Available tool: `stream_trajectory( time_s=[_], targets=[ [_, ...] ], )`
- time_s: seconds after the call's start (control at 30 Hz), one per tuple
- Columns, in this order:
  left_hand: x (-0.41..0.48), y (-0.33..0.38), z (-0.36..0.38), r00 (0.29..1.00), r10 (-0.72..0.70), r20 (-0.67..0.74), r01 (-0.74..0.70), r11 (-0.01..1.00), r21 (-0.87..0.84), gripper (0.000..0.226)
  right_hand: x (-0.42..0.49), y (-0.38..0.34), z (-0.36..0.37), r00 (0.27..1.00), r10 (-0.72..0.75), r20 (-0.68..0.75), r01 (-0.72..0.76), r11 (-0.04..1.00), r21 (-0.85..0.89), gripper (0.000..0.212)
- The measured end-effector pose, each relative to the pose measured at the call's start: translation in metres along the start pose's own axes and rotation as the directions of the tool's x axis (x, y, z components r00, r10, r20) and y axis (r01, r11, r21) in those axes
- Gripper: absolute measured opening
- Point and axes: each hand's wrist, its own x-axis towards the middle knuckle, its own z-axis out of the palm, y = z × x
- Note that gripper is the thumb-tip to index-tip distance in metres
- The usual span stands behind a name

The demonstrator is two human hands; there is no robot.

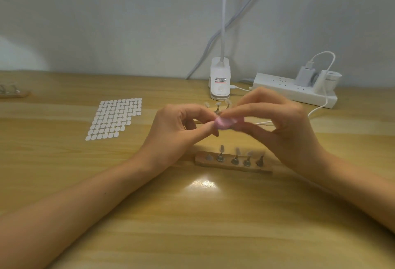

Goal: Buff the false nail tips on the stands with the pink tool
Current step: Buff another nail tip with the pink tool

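My left hand (177, 125) and right hand (275, 123) clamp their fingers on the pink tool (226, 122), one at each end. Just below, nail tips (221, 148) sit on the wooden stand (233, 167); a slipping stroke could knock one off.

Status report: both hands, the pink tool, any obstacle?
Right hand grips pink tool, blurred. Left hand pinches its left end. Held just beyond near nail stand; no obstacle seen.

Forearms converge above the worktop (192, 226); left hand (177, 128) fingertips pinched, their hold hidden; blurred right hand (284, 123) pinches the pink tool (226, 123).
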Motion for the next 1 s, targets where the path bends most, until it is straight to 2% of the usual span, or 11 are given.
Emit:
stream_trajectory(
  time_s=[0.07,0.2,0.33,0.47,0.6,0.73,0.87,1.0],
  targets=[
    [0.000,-0.001,0.000,1.000,0.001,-0.005,-0.001,1.000,0.003,0.009,0.000,-0.003,0.004,0.998,-0.049,0.039,0.049,0.999,0.017,0.022],
    [0.002,0.000,0.000,1.000,-0.003,-0.016,0.003,1.000,0.005,0.008,0.003,0.004,-0.007,0.997,0.064,-0.039,-0.065,0.998,-0.018,0.024],
    [0.001,-0.001,0.001,1.000,0.016,-0.002,-0.015,1.000,0.026,0.007,0.001,0.000,0.002,1.000,-0.009,0.011,0.009,1.000,-0.009,0.023],
    [0.001,0.000,0.000,1.000,0.011,-0.007,-0.011,1.000,0.012,0.005,0.002,0.005,-0.006,0.996,0.081,-0.049,-0.082,0.996,-0.023,0.025],
    [-0.001,0.001,0.002,0.998,0.055,0.024,-0.056,0.997,0.062,0.007,0.001,0.000,0.001,0.999,-0.034,0.025,0.034,0.999,-0.009,0.023],
    [0.000,0.000,0.000,1.000,0.028,0.002,-0.028,0.999,0.036,0.005,0.001,0.004,-0.005,0.997,0.061,-0.044,-0.063,0.997,-0.037,0.024],
    [0.000,0.001,0.001,0.997,0.066,0.027,-0.067,0.996,0.058,0.005,0.002,0.004,-0.002,1.000,-0.007,0.002,0.007,1.000,-0.024,0.025],
    [0.000,-0.001,0.001,0.999,0.038,0.017,-0.038,0.999,0.030,0.002,0.001,0.006,-0.007,0.997,0.064,-0.042,-0.065,0.997,-0.032,0.024]
  ],
)
